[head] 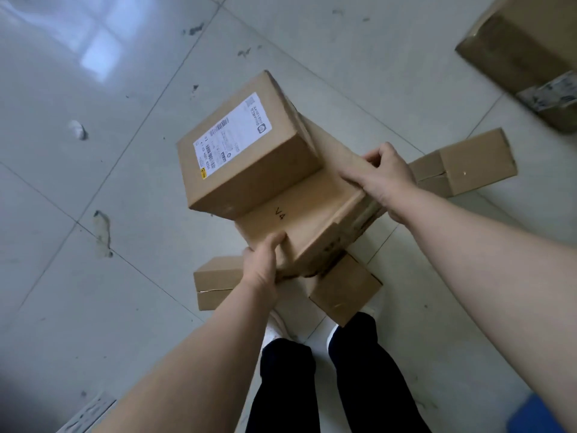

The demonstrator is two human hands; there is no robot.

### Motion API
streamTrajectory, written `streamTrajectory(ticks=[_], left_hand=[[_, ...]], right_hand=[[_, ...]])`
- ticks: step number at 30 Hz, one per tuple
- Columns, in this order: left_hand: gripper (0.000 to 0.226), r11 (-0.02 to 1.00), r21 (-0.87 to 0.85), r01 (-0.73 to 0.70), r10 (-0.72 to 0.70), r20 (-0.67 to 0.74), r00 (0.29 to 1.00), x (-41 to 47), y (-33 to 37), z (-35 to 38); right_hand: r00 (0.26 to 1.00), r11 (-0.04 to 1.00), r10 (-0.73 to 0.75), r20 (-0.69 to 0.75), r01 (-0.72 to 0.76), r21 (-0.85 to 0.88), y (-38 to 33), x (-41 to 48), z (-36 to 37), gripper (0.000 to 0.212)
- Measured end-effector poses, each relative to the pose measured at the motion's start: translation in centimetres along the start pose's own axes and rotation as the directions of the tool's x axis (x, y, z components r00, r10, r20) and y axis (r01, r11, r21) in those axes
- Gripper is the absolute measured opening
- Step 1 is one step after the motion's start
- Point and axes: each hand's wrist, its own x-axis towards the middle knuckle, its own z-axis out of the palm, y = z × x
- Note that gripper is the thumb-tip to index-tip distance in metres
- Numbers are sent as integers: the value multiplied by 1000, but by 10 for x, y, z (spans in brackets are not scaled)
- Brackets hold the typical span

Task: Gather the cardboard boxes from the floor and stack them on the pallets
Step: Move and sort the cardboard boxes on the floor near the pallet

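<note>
Tiled floor [93, 182] with loose boxes [468, 160] left, left hand [263, 264] and right hand [387, 179] curl round V4 box [299, 220] carrying labelled box [246, 151]; no pallets visible, probably early stage.

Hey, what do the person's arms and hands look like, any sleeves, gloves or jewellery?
The left hand and right hand wear no gloves, and no watch, ring or bracelet shows. Both arms are bare, with no sleeves in view.

I see a pale tiled floor [93, 189], scuffed and stained. On it: a small box [468, 160] right, a big taped box [515, 45] top right. A low box [218, 282] lies by the person's white shoes [276, 331].
</note>
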Motion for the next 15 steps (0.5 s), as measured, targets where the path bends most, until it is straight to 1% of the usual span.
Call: streamTrajectory(ticks=[2, 4, 6, 9, 13, 15], left_hand=[[72, 995, 98, -29, 29, 3, 1000, -21, 13, -4], [71, 980, 190, -55, 55, 6, 998, -38, 27, -5], [68, 961, 265, -75, 74, 15, 997, -56, 39, -2], [64, 934, 342, -100, 101, 14, 995, -85, 51, 5], [63, 908, 399, -129, 133, 17, 991, -126, 63, 12], [63, 896, 420, -141, 145, 23, 989, -150, 68, 14]], right_hand=[[1000, 1000, 2, 18, -2, 7, -3, -16, -14, 47], [1000, 997, 19, 20, -21, 69, -8, -31, -27, 50], [998, 987, 59, 12, -60, 151, -13, -44, -42, 43], [992, 974, 124, 15, -125, 188, -19, -59, -66, 28], [985, 960, 166, 44, -172, 220, -25, -79, -91, 35], [984, 957, 175, 33, -178, 231, -29, -94, -106, 35]])
